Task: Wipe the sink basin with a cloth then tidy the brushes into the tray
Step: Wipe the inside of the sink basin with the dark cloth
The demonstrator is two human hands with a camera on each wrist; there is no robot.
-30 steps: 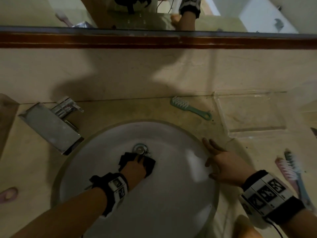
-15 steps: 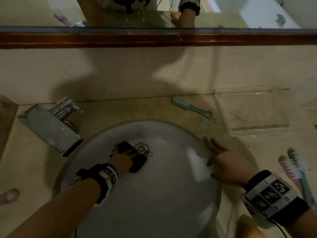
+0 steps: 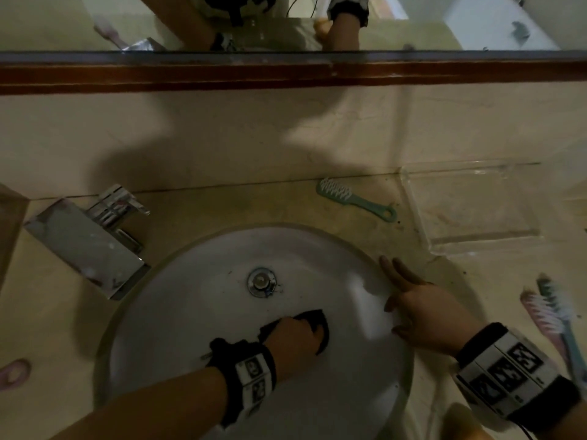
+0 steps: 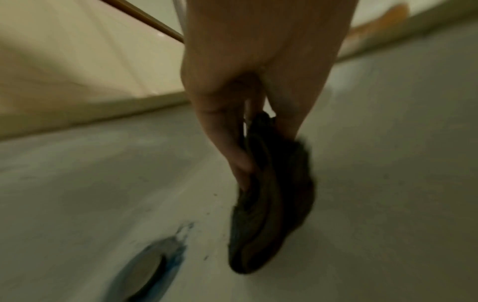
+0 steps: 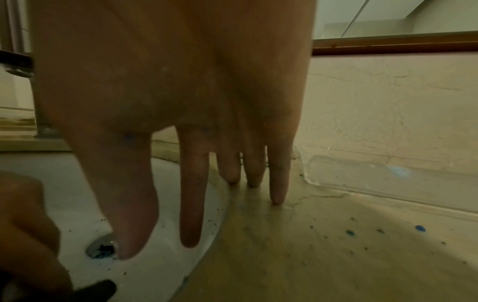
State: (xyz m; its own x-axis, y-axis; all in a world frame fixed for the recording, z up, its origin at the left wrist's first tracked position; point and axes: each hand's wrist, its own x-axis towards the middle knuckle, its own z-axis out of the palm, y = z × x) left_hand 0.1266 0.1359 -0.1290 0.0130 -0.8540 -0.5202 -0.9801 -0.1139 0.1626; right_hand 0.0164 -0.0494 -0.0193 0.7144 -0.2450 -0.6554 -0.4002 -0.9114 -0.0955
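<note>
My left hand point(image 3: 293, 336) grips a dark cloth point(image 3: 314, 325) point(image 4: 271, 194) against the white sink basin point(image 3: 197, 312), just in front of the metal drain point(image 3: 262, 282) point(image 4: 145, 271). My right hand point(image 3: 422, 308) point(image 5: 207, 183) rests with straight fingers on the basin's right rim and the counter. A green comb-like brush point(image 3: 355, 203) lies on the counter behind the basin. Two toothbrushes point(image 3: 552, 315), one pink and one teal, lie at the right edge. The clear tray point(image 3: 473, 204) point(image 5: 388, 173) stands at the back right with nothing in it.
A chrome tap point(image 3: 92, 236) juts over the basin's left rim. A pink object point(image 3: 14, 373) lies at the far left edge of the beige counter point(image 3: 444, 281). A mirror with a brown frame point(image 3: 286, 74) runs along the wall above. Dark specks dot the counter and basin.
My left hand has dragged the cloth from beside the drain back toward me, to the near side of the basin. The drain is now uncovered. My right hand has stayed on the rim.
</note>
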